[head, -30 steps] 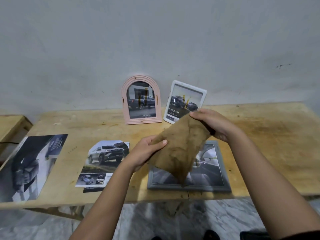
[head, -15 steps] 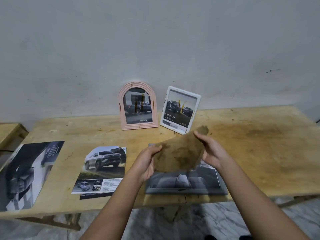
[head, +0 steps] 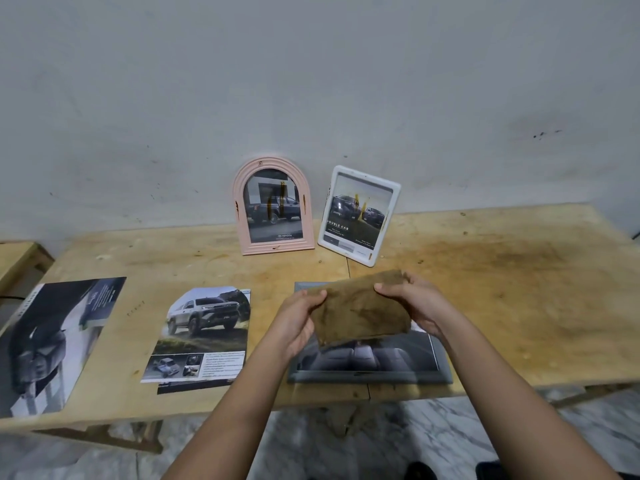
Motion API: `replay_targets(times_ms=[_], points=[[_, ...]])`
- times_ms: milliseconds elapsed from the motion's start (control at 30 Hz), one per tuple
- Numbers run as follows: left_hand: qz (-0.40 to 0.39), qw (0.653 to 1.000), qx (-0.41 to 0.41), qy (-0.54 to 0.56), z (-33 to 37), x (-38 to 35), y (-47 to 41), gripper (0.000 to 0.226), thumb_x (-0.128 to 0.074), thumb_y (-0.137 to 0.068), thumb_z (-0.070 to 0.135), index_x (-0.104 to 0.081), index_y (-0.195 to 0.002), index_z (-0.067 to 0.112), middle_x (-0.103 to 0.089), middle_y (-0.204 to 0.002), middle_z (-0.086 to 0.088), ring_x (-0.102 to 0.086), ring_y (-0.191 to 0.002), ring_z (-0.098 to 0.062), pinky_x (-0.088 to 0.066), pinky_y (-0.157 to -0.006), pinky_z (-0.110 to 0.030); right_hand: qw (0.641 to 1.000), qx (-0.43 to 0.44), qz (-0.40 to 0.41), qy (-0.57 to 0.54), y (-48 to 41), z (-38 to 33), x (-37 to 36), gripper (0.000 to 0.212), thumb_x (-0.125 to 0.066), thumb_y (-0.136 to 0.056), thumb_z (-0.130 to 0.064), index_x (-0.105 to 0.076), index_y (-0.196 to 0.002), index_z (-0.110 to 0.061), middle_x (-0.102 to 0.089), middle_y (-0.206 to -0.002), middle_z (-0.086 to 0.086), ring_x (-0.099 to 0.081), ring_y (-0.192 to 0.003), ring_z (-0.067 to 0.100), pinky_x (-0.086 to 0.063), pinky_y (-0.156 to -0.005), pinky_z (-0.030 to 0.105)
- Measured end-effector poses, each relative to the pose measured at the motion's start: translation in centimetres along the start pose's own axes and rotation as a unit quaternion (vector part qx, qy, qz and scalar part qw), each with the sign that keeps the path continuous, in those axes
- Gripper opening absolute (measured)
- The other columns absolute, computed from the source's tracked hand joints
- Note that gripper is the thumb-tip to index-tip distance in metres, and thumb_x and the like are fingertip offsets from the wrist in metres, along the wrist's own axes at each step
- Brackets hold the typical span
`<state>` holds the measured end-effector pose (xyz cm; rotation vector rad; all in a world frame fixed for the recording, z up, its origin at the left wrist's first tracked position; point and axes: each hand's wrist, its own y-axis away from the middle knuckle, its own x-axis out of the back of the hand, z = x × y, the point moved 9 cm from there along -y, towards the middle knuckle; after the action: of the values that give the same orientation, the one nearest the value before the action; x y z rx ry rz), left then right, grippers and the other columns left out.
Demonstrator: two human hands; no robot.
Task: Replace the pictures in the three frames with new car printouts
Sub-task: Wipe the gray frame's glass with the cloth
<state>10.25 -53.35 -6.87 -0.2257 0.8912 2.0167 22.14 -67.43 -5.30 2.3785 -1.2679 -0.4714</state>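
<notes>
I hold a brown cloth [head: 360, 310] folded between both hands, just above a grey frame [head: 370, 374] that lies flat near the table's front edge. My left hand [head: 299, 318] grips the cloth's left end and my right hand [head: 414, 303] grips its right end. The grey frame shows a car-interior picture, partly hidden by the cloth. A pink arched frame [head: 273, 206] and a white frame [head: 360, 216] lean against the wall, each with a truck picture. An SUV printout [head: 204, 332] lies left of the grey frame.
A larger dark car printout [head: 55, 341] lies at the table's left end, overhanging the front edge. The wooden table [head: 502, 289] is stained on its right half. A second wooden surface [head: 17, 258] sits at far left. Marble floor lies below.
The cloth hung open from both hands; now it is folded into a narrower band and held lower, closer over the grey frame. Both hands came down and nearer together.
</notes>
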Motion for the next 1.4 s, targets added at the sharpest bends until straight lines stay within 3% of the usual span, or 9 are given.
replay_targets(times_ms=[200,333,500,667,767,867,1167,1267,1400], points=[[0.074,0.902,-0.217,-0.366,5.8,0.0,-0.2,0.028,-0.071,-0.080,0.023,-0.047,-0.071,0.012,-0.049,-0.087,-0.007,-0.049,-0.086,-0.019,-0.040,-0.078,-0.026,0.961,0.179,0.089,0.191,1.7,-5.7,1.6,0.020,-0.079,-0.072,-0.015,-0.065,-0.085,-0.011,-0.063,-0.101,0.005,-0.058,-0.095,0.020,-0.049,-0.078,0.028],[0.032,0.871,-0.344,-0.351,9.5,-2.8,2.0,0.024,-0.069,-0.081,0.013,-0.047,-0.073,0.009,-0.051,-0.126,0.007,-0.045,-0.120,-0.004,-0.036,-0.098,-0.013,0.952,0.265,0.036,0.145,3.0,-8.3,1.1,0.019,-0.073,-0.077,-0.008,-0.064,-0.090,-0.019,-0.059,-0.111,-0.001,-0.055,-0.101,0.008,-0.045,-0.085,0.020],[-0.050,0.900,-0.343,-0.264,11.7,-5.6,3.2,0.030,-0.065,-0.081,-0.003,-0.039,-0.083,0.012,-0.068,-0.089,-0.013,-0.067,-0.078,-0.017,-0.056,-0.072,-0.027,0.950,0.290,0.099,0.053,3.4,-10.2,2.6,0.031,-0.075,-0.075,-0.007,-0.045,-0.072,-0.014,-0.054,-0.070,0.000,-0.052,-0.060,0.006,-0.047,-0.054,0.014],[0.020,0.889,-0.325,-0.322,10.7,-7.4,2.7,0.030,-0.070,-0.079,0.004,-0.052,-0.099,0.018,-0.070,-0.085,-0.007,-0.069,-0.079,-0.019,-0.057,-0.074,-0.029,0.961,0.154,0.214,0.077,1.2,-4.9,4.3,0.031,-0.067,-0.083,-0.028,-0.046,-0.098,-0.011,-0.053,-0.103,0.005,-0.054,-0.104,0.024,-0.043,-0.082,0.030],[0.034,0.859,-0.330,-0.389,8.5,-9.4,2.4,0.016,-0.070,-0.080,0.005,-0.067,-0.094,0.009,-0.066,-0.079,0.002,-0.063,-0.072,-0.002,-0.052,-0.069,-0.016,0.987,-0.003,0.072,-0.147,0.2,2.0,1.1,0.049,-0.052,-0.092,-0.040,-0.040,-0.132,-0.016,-0.045,-0.137,0.008,-0.045,-0.124,0.025,-0.042,-0.096,0.041],[0.027,0.863,-0.298,-0.407,5.1,-9.9,2.1,0.013,-0.069,-0.081,0.007,-0.070,-0.092,0.011,-0.068,-0.079,0.006,-0.064,-0.073,0.001,-0.053,-0.071,-0.016,0.915,-0.113,-0.070,-0.381,0.0,5.0,-2.6,0.063,-0.039,-0.089,-0.061,-0.033,-0.143,-0.027,-0.036,-0.147,0.015,-0.047,-0.122,0.038,-0.041,-0.094,0.054],[-0.027,0.858,-0.259,-0.444,-1.3,-9.8,3.6,0.025,-0.066,-0.085,0.010,-0.068,-0.110,0.009,-0.067,-0.105,0.008,-0.060,-0.095,0.009,-0.048,-0.086,-0.012,0.937,-0.134,-0.148,-0.288,-2.5,5.4,-3.5,0.070,-0.029,-0.095,-0.055,-0.075,-0.073,-0.006,-0.070,-0.070,0.011,-0.069,-0.063,0.022,-0.057,-0.056,0.029],[0.098,0.920,-0.212,-0.315,-1.8,-4.3,4.5,0.020,-0.065,-0.087,0.018,-0.069,-0.107,0.016,-0.071,-0.100,0.008,-0.065,-0.093,-0.001,-0.051,-0.082,-0.018,0.940,-0.220,-0.151,-0.212,-3.9,7.5,-3.5,0.058,-0.039,-0.092,-0.055,-0.069,-0.100,-0.007,-0.071,-0.081,0.012,-0.067,-0.076,0.027,-0.054,-0.069,0.037],[0.407,0.859,-0.174,-0.258,-5.1,7.5,8.2,0.017,-0.059,-0.090,0.013,-0.069,-0.083,0.025,-0.071,-0.080,0.003,-0.066,-0.081,-0.020,-0.051,-0.075,-0.028,0.973,-0.177,-0.116,-0.089,-7.7,6.6,-3.0,0.046,-0.040,-0.095,-0.049,-0.060,-0.113,-0.012,-0.073,-0.089,0.008,-0.065,-0.086,0.026,-0.053,-0.073,0.037]])
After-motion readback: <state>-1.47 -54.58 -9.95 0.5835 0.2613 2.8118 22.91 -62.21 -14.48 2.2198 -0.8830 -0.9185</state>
